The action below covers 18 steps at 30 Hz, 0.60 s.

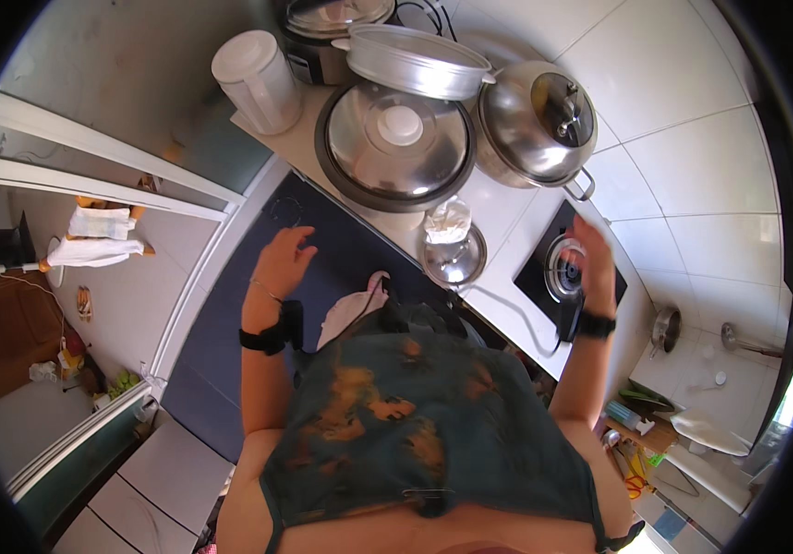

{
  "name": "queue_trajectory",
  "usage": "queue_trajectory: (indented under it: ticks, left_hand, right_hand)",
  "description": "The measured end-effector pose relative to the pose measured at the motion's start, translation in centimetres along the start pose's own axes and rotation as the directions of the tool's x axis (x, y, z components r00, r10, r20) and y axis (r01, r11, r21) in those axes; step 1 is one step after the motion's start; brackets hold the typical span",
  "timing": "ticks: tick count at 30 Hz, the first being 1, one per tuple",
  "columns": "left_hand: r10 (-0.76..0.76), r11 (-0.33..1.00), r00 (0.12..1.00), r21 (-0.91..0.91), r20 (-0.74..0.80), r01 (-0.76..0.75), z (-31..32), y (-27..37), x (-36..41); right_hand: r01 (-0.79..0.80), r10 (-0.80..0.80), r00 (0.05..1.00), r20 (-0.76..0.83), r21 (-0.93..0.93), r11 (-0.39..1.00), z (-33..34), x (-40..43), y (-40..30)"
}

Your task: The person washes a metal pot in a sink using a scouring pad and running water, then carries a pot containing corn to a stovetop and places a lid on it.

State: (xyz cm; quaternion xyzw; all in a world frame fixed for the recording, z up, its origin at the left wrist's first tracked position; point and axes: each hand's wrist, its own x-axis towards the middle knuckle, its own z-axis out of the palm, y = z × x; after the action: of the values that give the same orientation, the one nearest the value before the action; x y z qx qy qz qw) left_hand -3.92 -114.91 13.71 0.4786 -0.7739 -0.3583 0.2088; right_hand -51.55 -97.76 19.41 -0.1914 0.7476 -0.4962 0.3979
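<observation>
My left hand (287,262) is raised over the dark floor mat (216,353), its fingers curved apart with nothing in them. My right hand (591,257) is held over the gas burner (564,269) on the right part of the counter; it is blurred, and I see no object in it. Left of the burner, a metal pan lid (462,262) lies on the counter. A crumpled white cloth or bag (447,220) covers its far part. A thin hose or cord (517,311) runs along the counter between the lid and the burner.
A wide lidded pan (368,163), an aluminium steamer ring (417,66), a domed steel pot (521,135) and a white plastic pitcher (258,90) crowd the counter's far end. A pan (666,329) and a ladle (736,339) hang on the tiled wall. A sliding-door frame (192,284) stands left.
</observation>
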Motion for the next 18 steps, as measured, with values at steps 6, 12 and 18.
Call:
queue_trajectory:
  ticks: [6,12,18]
  left_hand:
    - [0.301,0.943,0.911,0.054,0.283,-0.329,4.3,2.3,3.7]
    - [0.434,0.863,0.640,-0.089,0.634,-0.497,11.6,8.1,6.1]
    - [0.482,0.844,0.486,-0.236,0.729,-0.482,26.5,6.2,5.7]
  right_hand:
    - [-0.274,0.274,0.962,-0.015,-0.119,0.954,1.8,-8.6,10.4]
    - [-0.222,0.186,0.968,-0.168,-0.235,0.946,4.3,-13.7,12.5]
    - [-0.152,0.069,0.970,-0.232,-0.363,0.919,3.2,-18.5,16.3]
